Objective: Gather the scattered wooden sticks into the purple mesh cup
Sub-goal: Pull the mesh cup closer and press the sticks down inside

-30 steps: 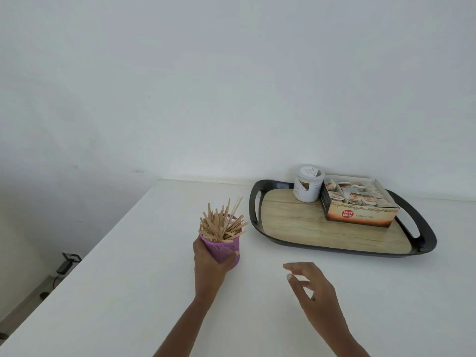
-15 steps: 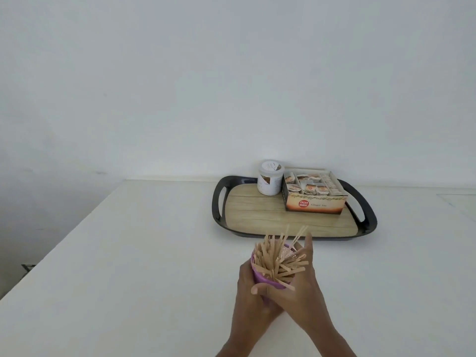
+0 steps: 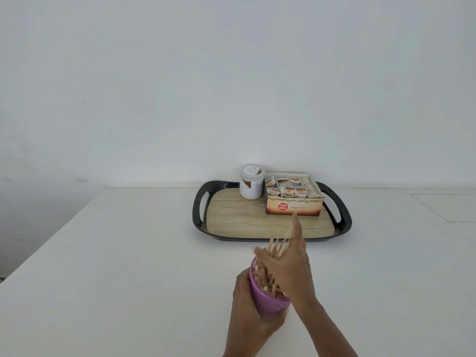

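Observation:
The purple mesh cup [image 3: 268, 304] is lifted above the white table and tilted away from me. My left hand [image 3: 243, 314] grips it from the left and below. A bundle of wooden sticks [image 3: 277, 247] fills the cup and pokes out of its mouth. My right hand [image 3: 291, 266] wraps over the bundle at the cup's mouth, thumb on the left and index finger pointing straight ahead. That hand hides much of the sticks. No loose sticks show on the table.
A black-rimmed tray [image 3: 198, 217] with a wood-look base sits just beyond the cup. It carries a white jar [image 3: 251, 181] and an open ginger tea box [image 3: 293, 206]. The white table [image 3: 128, 253] ends at the left and meets a wall behind.
The left hand brought the cup from the left to the centre and tilted it. The right hand moved from open above the table onto the sticks. The view swung left.

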A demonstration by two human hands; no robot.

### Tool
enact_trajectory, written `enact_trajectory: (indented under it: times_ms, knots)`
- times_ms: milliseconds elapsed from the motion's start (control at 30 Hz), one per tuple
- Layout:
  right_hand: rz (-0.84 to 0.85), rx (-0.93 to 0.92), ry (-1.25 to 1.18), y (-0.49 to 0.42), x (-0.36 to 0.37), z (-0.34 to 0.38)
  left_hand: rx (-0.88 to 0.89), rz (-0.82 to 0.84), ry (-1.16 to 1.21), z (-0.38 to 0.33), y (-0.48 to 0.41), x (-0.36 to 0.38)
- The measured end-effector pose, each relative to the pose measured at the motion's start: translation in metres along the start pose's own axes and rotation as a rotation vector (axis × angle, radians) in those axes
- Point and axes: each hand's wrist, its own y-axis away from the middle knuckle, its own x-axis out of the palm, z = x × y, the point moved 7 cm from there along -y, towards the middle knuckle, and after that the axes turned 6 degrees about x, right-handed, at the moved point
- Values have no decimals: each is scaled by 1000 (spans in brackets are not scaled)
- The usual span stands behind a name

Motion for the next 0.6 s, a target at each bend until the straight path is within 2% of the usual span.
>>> enact_trajectory:
  times_ms: [100, 333, 467, 600]
  knots:
    - [3, -36, -113, -11, -2, -3, 19, 1, -8, -4, -4, 1]
    - [89, -239, -101, 7, 2, 15, 9, 60, 5, 4, -5, 3]
    - [141, -329, -45, 14, -4, 17, -38, 37, 95, 13, -11, 1]
    - [9, -396, -136, 11, -21, 29, -50, 63, 107, 15, -10, 1]
